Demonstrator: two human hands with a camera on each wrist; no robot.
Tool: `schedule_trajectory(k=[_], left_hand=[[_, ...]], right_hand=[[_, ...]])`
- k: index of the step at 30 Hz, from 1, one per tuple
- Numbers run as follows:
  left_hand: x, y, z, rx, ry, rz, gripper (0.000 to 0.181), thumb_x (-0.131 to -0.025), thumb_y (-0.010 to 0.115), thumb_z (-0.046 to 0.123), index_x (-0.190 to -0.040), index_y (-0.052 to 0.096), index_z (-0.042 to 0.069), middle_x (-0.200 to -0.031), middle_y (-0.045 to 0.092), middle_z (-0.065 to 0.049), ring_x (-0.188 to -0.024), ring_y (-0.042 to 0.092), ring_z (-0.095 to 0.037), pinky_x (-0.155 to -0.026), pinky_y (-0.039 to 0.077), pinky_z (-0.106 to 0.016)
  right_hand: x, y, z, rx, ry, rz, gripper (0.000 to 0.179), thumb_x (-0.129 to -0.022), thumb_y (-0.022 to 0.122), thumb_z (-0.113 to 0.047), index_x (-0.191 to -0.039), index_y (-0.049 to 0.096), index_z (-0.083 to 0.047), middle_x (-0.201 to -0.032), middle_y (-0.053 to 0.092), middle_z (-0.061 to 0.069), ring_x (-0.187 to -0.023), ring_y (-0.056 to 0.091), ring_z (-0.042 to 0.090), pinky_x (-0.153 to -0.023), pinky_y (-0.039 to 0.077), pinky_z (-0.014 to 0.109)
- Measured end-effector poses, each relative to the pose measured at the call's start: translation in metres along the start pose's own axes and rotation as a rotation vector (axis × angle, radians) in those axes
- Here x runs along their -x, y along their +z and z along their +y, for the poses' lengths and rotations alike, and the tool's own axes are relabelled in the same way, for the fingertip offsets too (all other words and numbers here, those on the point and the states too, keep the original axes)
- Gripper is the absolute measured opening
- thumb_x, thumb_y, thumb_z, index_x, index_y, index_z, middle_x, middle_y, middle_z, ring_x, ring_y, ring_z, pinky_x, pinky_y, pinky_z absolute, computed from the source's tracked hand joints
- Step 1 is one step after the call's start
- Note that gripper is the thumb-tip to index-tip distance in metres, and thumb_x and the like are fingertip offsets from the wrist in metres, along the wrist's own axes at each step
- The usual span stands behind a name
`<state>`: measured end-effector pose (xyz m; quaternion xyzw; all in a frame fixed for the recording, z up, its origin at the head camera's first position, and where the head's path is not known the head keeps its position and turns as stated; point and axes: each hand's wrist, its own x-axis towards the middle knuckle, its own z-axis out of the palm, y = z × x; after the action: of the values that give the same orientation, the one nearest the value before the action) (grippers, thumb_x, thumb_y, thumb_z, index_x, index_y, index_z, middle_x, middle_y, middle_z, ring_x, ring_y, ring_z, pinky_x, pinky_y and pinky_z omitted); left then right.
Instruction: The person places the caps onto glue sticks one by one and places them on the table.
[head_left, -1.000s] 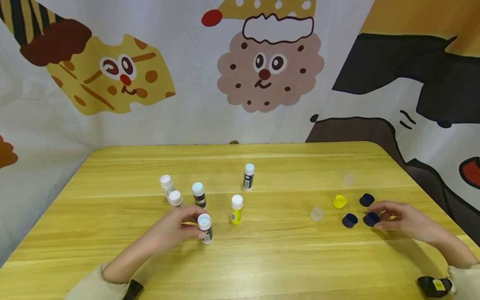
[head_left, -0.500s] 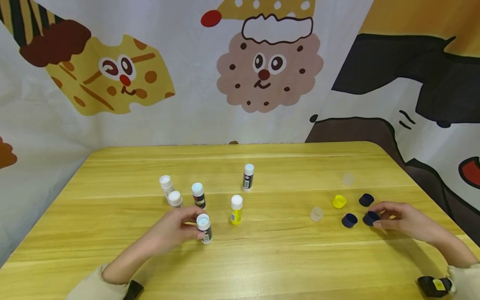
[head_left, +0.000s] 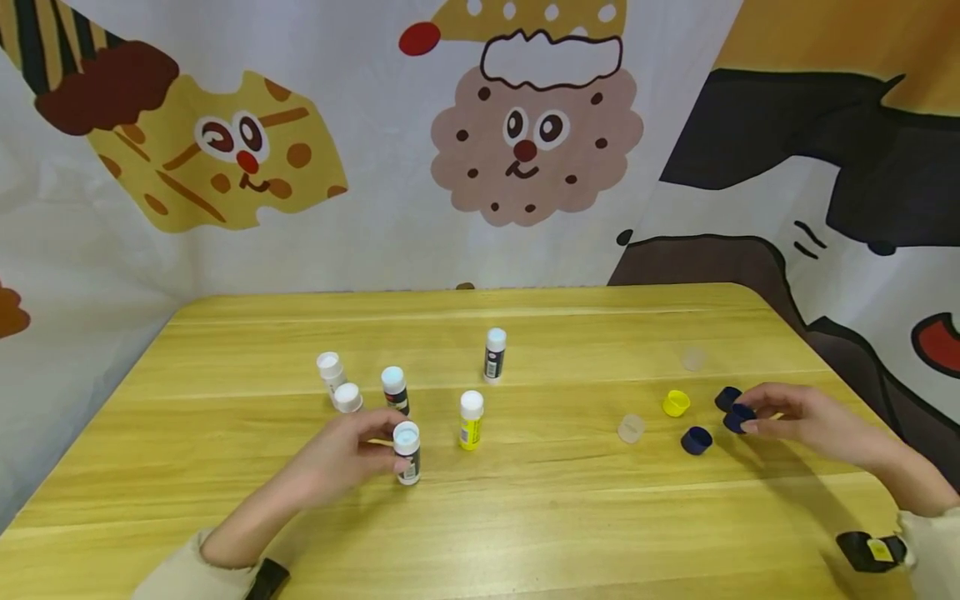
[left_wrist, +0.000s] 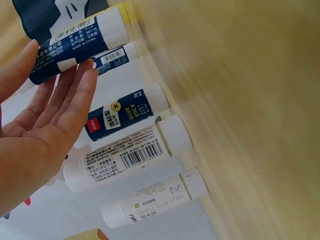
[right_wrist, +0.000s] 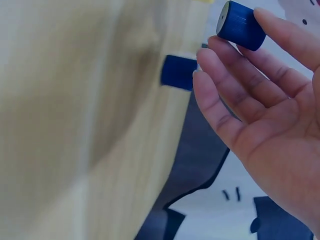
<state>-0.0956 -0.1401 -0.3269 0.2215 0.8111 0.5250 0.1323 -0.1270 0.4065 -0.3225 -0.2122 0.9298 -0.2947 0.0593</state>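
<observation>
In the head view my left hand [head_left: 345, 454] grips an uncapped glue stick [head_left: 408, 468] with a dark blue label, upright, thumb and fingers on its sides. The left wrist view shows this same glue stick [left_wrist: 75, 45] close up; whether its base touches the table I cannot tell. My right hand [head_left: 817, 425] pinches a dark blue cap [head_left: 738, 419] between thumb and fingers. Held clear of the tabletop, that cap [right_wrist: 242, 25] shows its closed end in the right wrist view. Another dark blue cap [head_left: 727, 398] stands just behind it, and one more blue cap [head_left: 697, 441] sits to its left.
White-bodied glue sticks [head_left: 330, 371] and a blue-labelled glue stick [head_left: 395, 390] stand behind my left hand. A yellow glue stick [head_left: 470, 421] and another blue one [head_left: 494, 356] are mid-table. A yellow cap [head_left: 676, 404] and translucent caps [head_left: 631, 429] lie right on the wooden table [head_left: 525, 525].
My right hand has lifted the dark blue cap off the table, up and slightly back. My left hand has moved up a little with the glue stick.
</observation>
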Motion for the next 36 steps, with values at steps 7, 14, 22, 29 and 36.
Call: schedule_trajectory(k=[7,14,22,29,36], left_hand=[[-0.001,-0.002,0.004,-0.029,-0.006,0.026,0.031,-0.079,0.07,0.012,-0.107,0.061,0.002,-0.102,0.06,-0.007,-0.1,0.057,-0.028,-0.079,0.049,-0.025],[-0.003,-0.003,0.01,-0.025,0.01,0.025,0.028,-0.081,0.069,0.013,-0.106,0.06,0.003,-0.101,0.061,-0.007,-0.099,0.058,-0.025,-0.078,0.049,-0.026],[-0.004,-0.003,0.018,-0.064,0.009,0.035,0.031,-0.083,0.067,0.02,-0.107,0.06,0.003,-0.099,0.062,-0.005,-0.095,0.059,-0.021,-0.08,0.049,-0.027],[-0.006,-0.001,0.025,-0.088,0.034,0.044,0.029,-0.084,0.066,0.02,-0.108,0.06,0.004,-0.098,0.062,-0.003,-0.092,0.059,-0.018,-0.078,0.049,-0.027],[-0.01,0.001,0.036,-0.152,0.097,0.073,0.025,-0.084,0.066,0.018,-0.106,0.062,0.006,-0.095,0.063,0.0,-0.086,0.059,-0.014,-0.076,0.049,-0.029]], right_hand=[[-0.02,-0.006,-0.027,0.012,-0.075,0.013,0.019,-0.083,0.063,0.0,-0.102,0.059,0.0,-0.088,0.062,-0.007,-0.076,0.059,0.005,-0.06,0.049,0.021],[-0.042,-0.002,-0.062,0.039,-0.094,-0.012,0.018,-0.085,0.064,-0.006,-0.101,0.06,-0.007,-0.088,0.062,-0.006,-0.075,0.06,0.009,-0.061,0.05,0.024],[-0.064,0.008,-0.091,0.027,-0.182,-0.055,0.017,-0.084,0.066,-0.009,-0.1,0.06,-0.01,-0.087,0.064,-0.009,-0.078,0.061,0.007,-0.067,0.049,0.023],[-0.077,0.015,-0.11,-0.024,-0.259,-0.033,0.019,-0.082,0.067,-0.005,-0.099,0.059,-0.009,-0.087,0.062,-0.006,-0.074,0.059,0.009,-0.063,0.049,0.024],[-0.085,0.025,-0.128,-0.055,-0.366,0.008,0.026,-0.081,0.067,-0.001,-0.104,0.059,-0.008,-0.088,0.058,-0.005,-0.073,0.054,0.009,-0.061,0.046,0.021]])
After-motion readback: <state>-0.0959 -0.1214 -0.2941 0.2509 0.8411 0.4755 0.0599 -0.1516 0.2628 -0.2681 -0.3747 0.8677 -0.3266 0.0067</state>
